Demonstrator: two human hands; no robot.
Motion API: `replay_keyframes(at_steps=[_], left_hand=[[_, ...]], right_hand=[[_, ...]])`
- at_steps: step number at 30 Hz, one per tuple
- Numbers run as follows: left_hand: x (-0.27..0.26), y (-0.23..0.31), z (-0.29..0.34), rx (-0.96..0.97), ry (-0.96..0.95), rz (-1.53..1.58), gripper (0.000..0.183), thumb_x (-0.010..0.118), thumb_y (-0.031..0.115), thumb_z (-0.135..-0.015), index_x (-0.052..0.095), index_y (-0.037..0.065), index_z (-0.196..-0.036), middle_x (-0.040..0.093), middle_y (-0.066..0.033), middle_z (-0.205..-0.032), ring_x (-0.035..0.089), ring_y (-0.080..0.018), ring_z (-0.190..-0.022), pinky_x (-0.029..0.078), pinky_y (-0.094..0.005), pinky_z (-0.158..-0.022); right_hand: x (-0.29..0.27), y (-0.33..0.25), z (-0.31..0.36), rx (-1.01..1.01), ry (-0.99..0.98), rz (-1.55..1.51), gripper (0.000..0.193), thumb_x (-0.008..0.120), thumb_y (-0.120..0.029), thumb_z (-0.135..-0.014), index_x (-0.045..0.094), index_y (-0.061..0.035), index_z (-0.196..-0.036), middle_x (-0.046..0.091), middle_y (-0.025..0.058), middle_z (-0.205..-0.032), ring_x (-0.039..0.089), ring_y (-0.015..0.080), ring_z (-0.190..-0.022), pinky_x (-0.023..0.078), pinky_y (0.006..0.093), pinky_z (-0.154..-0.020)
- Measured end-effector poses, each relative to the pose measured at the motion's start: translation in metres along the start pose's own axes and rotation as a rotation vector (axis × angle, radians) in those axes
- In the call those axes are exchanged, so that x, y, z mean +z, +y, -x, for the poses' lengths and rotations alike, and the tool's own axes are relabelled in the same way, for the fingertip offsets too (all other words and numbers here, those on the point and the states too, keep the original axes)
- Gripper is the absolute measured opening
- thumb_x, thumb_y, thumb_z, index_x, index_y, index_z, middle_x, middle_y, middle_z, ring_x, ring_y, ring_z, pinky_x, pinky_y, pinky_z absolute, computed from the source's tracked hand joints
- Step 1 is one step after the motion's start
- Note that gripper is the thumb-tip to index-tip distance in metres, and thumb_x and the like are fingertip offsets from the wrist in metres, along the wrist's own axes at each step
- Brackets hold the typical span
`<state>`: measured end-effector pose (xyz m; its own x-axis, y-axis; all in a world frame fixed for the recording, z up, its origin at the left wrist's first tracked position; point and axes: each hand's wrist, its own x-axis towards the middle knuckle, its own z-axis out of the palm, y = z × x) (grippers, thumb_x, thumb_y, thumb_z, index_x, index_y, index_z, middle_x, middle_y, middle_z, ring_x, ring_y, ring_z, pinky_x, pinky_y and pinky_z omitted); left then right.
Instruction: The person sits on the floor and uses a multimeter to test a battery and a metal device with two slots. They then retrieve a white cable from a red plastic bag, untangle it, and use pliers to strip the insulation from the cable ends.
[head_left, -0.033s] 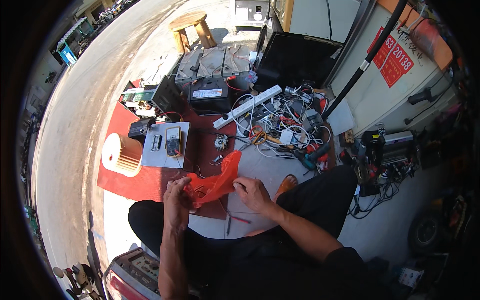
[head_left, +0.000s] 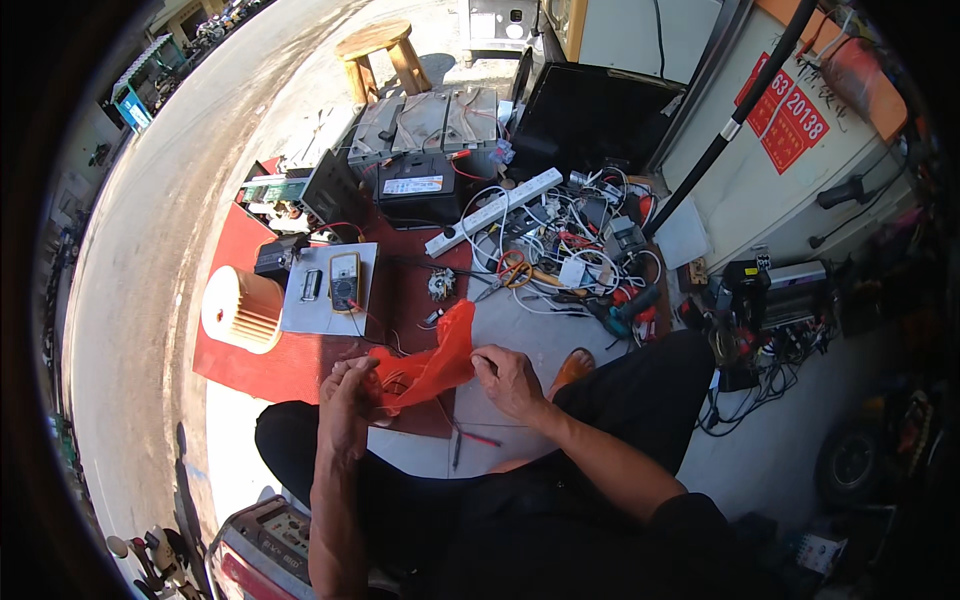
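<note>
A thin, crumpled red plastic bag point(head_left: 440, 355) stretches between my two hands above the front of the red board. My left hand point(head_left: 347, 395) is closed on its left end. My right hand point(head_left: 508, 382) pinches the bag's right edge between thumb and fingers. Thin dark strands show in or behind the bag's lower left part; I cannot tell which. Just beyond lies a yellow-framed multimeter point(head_left: 345, 283) on a grey panel, its lead running toward the bag. Below the bag, a red-and-black pair of thin probes point(head_left: 457, 445) rests on the floor.
A cream ribbed cylinder point(head_left: 243, 310) stands on the red board point(head_left: 225, 365). Batteries point(head_left: 417, 190) are grouped behind it. To the right, a white power strip point(head_left: 495, 212) borders a heap of cables, tools and parts point(head_left: 585, 240). A red-and-grey machine point(head_left: 265, 550) sits by my left knee.
My left hand and forearm have shifted slightly left, with the bag's left end. The bag is drawn a little leftward, and my right hand keeps its pinch.
</note>
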<state>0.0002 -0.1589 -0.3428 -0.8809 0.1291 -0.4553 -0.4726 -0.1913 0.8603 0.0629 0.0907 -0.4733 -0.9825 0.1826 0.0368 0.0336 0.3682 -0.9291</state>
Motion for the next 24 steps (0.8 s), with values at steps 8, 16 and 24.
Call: replay_keyframes(at_steps=[8, 16, 24], left_hand=[[-0.015, 0.029, -0.037, 0.040, -0.204, -0.667, 0.031, 0.067, 0.027, -0.108, 0.068, -0.003, -0.102, 0.059, 0.0007, -0.078, 0.052, -0.0076, -0.073, 0.044, -0.0255, -0.068], [-0.024, 0.023, -0.055, -0.069, -0.243, -0.722, 0.032, 0.068, 0.029, -0.107, 0.067, -0.003, -0.102, 0.057, -0.0040, -0.076, 0.054, -0.0146, -0.072, 0.045, -0.0319, -0.070], [-0.023, 0.027, -0.064, -0.112, -0.192, -0.658, 0.030, 0.069, 0.027, -0.107, 0.069, -0.003, -0.105, 0.058, -0.0047, -0.075, 0.054, -0.0152, -0.069, 0.045, -0.0330, -0.067]], right_hand=[[-0.030, 0.155, -0.104, 0.386, 0.013, 0.486, 0.033, 0.068, -0.015, -0.095, 0.069, -0.0009, -0.124, 0.068, 0.0232, -0.129, 0.066, 0.0429, -0.120, 0.054, 0.0487, -0.103], [-0.097, 0.267, -0.206, 0.182, -0.346, 1.159, 0.031, 0.061, -0.009, -0.098, 0.065, -0.0066, -0.128, 0.058, 0.0126, -0.139, 0.061, 0.0350, -0.127, 0.057, 0.0520, -0.099], [-0.107, 0.289, -0.224, 0.059, -0.363, 1.659, 0.020, 0.065, -0.015, -0.095, 0.071, -0.0101, -0.113, 0.066, 0.0097, -0.113, 0.065, 0.0273, -0.112, 0.058, 0.0409, -0.082]])
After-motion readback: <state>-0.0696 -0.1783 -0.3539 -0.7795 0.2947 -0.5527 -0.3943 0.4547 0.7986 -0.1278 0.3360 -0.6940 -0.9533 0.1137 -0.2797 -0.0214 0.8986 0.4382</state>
